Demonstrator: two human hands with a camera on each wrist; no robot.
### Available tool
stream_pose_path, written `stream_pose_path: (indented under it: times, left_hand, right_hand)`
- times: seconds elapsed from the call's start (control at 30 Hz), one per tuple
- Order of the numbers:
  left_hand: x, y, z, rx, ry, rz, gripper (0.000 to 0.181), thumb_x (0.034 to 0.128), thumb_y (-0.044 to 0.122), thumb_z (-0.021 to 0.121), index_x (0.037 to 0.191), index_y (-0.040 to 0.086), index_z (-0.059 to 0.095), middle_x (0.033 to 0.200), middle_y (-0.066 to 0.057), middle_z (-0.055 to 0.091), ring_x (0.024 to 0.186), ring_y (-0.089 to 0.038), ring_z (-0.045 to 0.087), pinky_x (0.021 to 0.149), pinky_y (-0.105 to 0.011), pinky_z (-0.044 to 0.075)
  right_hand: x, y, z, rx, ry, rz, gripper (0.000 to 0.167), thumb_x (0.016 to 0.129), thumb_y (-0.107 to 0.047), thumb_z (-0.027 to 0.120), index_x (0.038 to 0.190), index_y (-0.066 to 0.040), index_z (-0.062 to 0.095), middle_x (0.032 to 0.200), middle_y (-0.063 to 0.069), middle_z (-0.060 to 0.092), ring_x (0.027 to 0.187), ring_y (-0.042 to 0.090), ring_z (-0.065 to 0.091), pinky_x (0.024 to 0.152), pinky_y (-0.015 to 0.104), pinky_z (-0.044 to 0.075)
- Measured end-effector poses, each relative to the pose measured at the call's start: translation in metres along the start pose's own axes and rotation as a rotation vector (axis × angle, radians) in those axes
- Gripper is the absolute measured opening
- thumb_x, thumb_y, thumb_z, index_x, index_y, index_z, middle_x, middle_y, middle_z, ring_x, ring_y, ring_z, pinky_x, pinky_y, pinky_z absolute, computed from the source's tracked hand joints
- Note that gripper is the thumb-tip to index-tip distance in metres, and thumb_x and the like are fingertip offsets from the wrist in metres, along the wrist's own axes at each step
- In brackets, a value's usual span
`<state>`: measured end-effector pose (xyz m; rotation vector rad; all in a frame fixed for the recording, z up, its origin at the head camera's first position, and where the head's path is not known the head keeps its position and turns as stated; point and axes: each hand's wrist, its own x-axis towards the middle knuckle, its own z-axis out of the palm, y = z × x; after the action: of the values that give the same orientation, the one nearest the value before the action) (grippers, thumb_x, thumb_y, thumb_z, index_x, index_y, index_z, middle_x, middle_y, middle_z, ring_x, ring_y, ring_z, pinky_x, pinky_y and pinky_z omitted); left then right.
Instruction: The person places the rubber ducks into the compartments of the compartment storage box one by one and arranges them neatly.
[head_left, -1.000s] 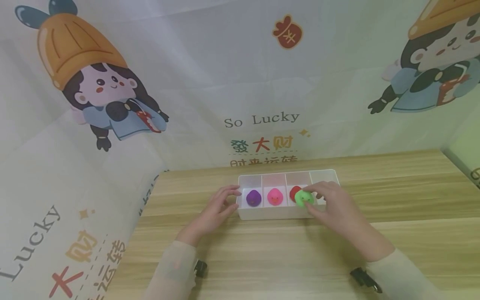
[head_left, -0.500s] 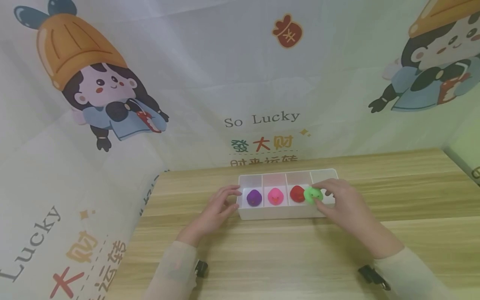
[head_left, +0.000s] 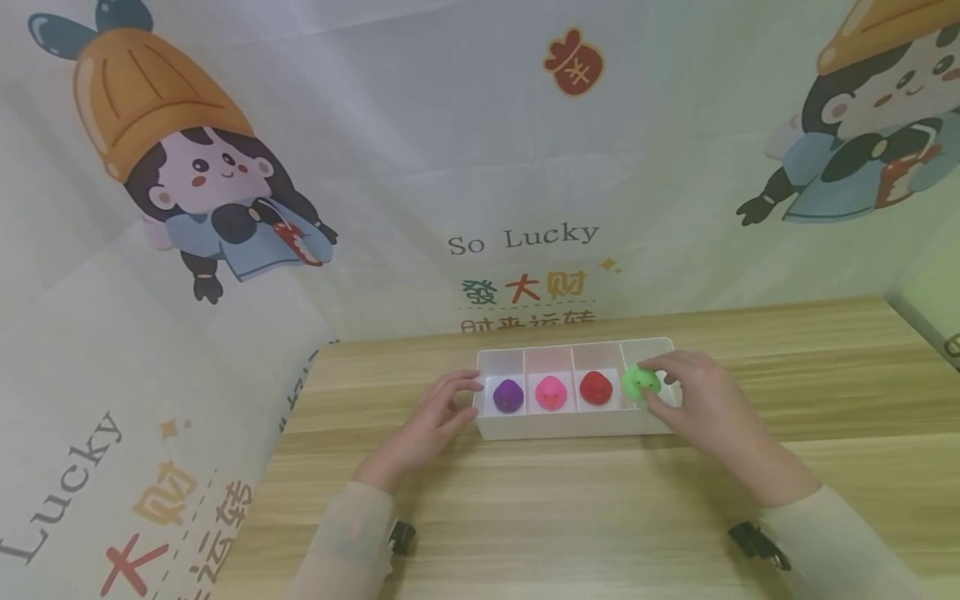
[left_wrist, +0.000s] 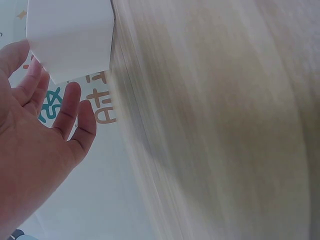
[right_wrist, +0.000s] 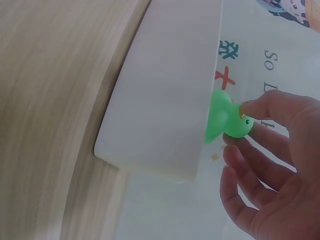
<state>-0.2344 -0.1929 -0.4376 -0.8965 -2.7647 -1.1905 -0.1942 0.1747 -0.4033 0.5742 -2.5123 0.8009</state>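
Observation:
A white plastic box [head_left: 570, 427] with divided compartments stands on the table. From left to right it holds a purple toy duck [head_left: 508, 396], a pink toy duck [head_left: 551, 392] and a red toy duck [head_left: 596, 388]. My right hand [head_left: 701, 400] pinches a green rubber duck [right_wrist: 227, 120] by its head between thumb and fingers. That duck is at the rightmost compartment, its body partly below the box rim in the right wrist view. My left hand [head_left: 431, 425] rests loosely with thumb and fingertips at the box's left end; its fingers [left_wrist: 70, 107] are spread and slightly bent.
The wood-grain table [head_left: 525, 517] extends around the box. Behind it hangs a white printed cloth [head_left: 420, 150], which also covers the left side. Black wrist devices [head_left: 402, 537] show at both sleeves.
My right hand has carried the green rubber duck rightward, from over the red duck to the rightmost compartment. The red duck is now fully seen. My left hand and the box have stayed put.

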Motion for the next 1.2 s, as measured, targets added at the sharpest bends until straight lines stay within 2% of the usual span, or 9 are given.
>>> stream_pose_path:
  times: [0.23, 0.5, 0.8, 1.2]
  left_hand:
    - [0.0, -0.002, 0.0, 0.016, 0.001, 0.001, 0.031, 0.0889, 0.021, 0.053, 0.119, 0.015, 0.047, 0.137, 0.001, 0.031, 0.097, -0.02, 0.045, 0.081, -0.04, 0.041]
    - [0.0, 0.0, 0.0, 0.01, 0.001, 0.015, 0.031, 0.089, 0.017, 0.053, 0.119, 0.01, 0.047, 0.137, -0.002, 0.031, 0.099, -0.021, 0.043, 0.081, -0.039, 0.04]
    - [0.0, -0.001, 0.0, 0.013, -0.001, 0.008, 0.031, 0.0891, 0.02, 0.053, 0.119, 0.013, 0.047, 0.137, 0.0, 0.031, 0.098, -0.02, 0.044, 0.081, -0.04, 0.04]
    - [0.0, 0.0, -0.001, 0.009, -0.011, -0.012, 0.031, 0.0889, 0.02, 0.053, 0.119, 0.014, 0.047, 0.136, 0.003, 0.032, 0.098, -0.025, 0.044, 0.081, -0.039, 0.04]
  right_hand:
    - [0.001, 0.006, 0.001, -0.024, -0.011, 0.028, 0.03, 0.07, -0.014, 0.072, 0.099, -0.008, 0.064, 0.092, 0.002, 0.062, 0.074, 0.02, 0.055, 0.06, 0.032, 0.046]
    - [0.0, 0.015, 0.002, -0.046, -0.017, 0.046, 0.031, 0.07, -0.015, 0.071, 0.099, -0.008, 0.064, 0.093, 0.004, 0.061, 0.074, 0.02, 0.055, 0.06, 0.033, 0.047]
    - [0.0, 0.018, 0.001, -0.059, -0.025, 0.03, 0.031, 0.069, -0.014, 0.07, 0.098, -0.007, 0.064, 0.093, 0.004, 0.061, 0.072, 0.019, 0.055, 0.06, 0.032, 0.045]
    - [0.004, 0.023, 0.001, -0.08, -0.122, 0.047, 0.032, 0.071, -0.013, 0.072, 0.101, -0.004, 0.063, 0.097, 0.009, 0.06, 0.08, 0.023, 0.055, 0.067, 0.038, 0.047]
